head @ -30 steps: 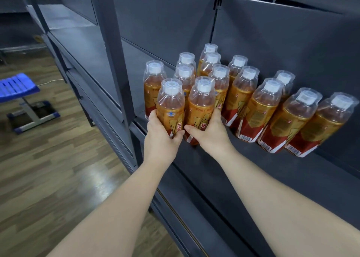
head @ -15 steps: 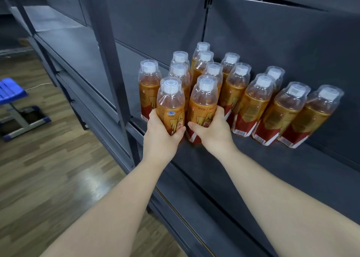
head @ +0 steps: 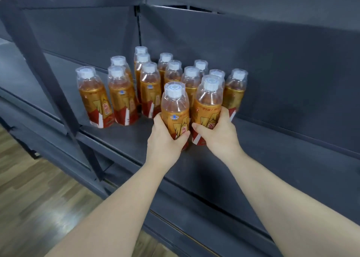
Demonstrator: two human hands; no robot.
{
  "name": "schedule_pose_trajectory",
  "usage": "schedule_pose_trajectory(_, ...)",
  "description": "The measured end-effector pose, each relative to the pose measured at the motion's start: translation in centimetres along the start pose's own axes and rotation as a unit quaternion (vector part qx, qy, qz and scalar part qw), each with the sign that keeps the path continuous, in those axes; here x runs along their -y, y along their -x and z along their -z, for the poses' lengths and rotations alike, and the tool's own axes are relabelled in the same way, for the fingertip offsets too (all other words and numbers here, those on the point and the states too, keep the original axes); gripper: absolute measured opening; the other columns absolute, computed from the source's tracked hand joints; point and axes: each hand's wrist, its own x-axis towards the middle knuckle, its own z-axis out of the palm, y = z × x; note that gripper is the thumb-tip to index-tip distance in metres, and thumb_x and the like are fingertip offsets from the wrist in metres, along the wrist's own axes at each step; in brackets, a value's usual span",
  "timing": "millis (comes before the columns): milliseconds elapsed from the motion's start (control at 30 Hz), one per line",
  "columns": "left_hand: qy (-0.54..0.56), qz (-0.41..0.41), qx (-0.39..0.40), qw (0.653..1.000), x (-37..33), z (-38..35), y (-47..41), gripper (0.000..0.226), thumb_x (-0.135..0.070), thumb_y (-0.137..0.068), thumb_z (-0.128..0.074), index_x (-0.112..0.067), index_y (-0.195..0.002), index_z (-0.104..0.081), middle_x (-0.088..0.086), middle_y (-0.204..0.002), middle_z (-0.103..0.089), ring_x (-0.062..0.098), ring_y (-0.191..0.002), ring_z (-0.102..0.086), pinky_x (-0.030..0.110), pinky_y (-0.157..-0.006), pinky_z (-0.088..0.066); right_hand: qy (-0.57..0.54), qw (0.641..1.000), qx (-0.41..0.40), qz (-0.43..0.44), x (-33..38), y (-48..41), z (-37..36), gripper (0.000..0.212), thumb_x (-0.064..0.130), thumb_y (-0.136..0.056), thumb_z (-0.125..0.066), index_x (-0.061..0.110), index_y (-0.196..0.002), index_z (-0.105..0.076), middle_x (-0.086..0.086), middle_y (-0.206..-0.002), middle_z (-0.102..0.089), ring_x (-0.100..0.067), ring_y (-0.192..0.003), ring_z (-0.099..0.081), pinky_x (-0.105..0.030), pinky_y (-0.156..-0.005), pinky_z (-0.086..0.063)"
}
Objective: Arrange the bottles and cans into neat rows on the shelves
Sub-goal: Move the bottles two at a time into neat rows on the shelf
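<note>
Several amber drink bottles with white caps and red-gold labels stand on a dark grey shelf [head: 124,139]. My left hand [head: 165,139] grips one bottle [head: 175,104] at its lower body, near the shelf's front. Right beside it, my right hand [head: 220,132] grips a second bottle [head: 209,100]. The two held bottles sit side by side, almost touching. Behind them the other bottles form rough rows, with two at the left, bottle [head: 91,97] and bottle [head: 120,95], set apart from the rest. The held bottles' bases are hidden by my hands.
A slanted grey upright post [head: 48,77] crosses in front of the shelf at the left. The shelf's back panel [head: 272,71] rises close behind the bottles. A lower shelf edge [head: 194,214] juts out beneath my forearms. Wooden floor [head: 39,208] lies at lower left.
Both hands have carried their two bottles rightwards along the shelf, from the left end of the group to its right front. The view has swung right; the blue stool is out of sight.
</note>
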Motion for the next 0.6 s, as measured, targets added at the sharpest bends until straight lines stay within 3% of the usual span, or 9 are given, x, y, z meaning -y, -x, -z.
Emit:
schedule_pose_trajectory(133,0.01,-0.021,0.058,0.998,-2.7,-3.2,3.2,0.072,-0.04,-0.08,-0.08,-0.027,-0.135,-0.034,-0.009,-0.124,-0.056,0.014,-0.108,-0.058,0.032,-0.088,-0.05,0.005,0.999,-0.039,-0.028,-1.6,3.1,5.6,0.061,0.034,-0.083,-0.079,0.035,-0.127,-0.037,0.019,-0.109,-0.056,-0.005,-0.102,-0.058,-0.028,-0.087,-0.051)
schedule_pose_trajectory(600,0.055,-0.073,0.23,0.969,-10.3,-12.3,13.4,0.078,-0.037,-0.081,-0.08,-0.027,-0.141,-0.03,-0.011,-0.128,-0.052,0.008,-0.112,-0.052,0.03,-0.092,-0.05,0.069,0.969,-0.194,-0.137,-5.3,14.4,20.0,0.071,0.038,-0.086,-0.076,0.024,-0.142,-0.034,0.011,-0.123,-0.054,-0.011,-0.109,-0.053,-0.03,-0.09,-0.05)
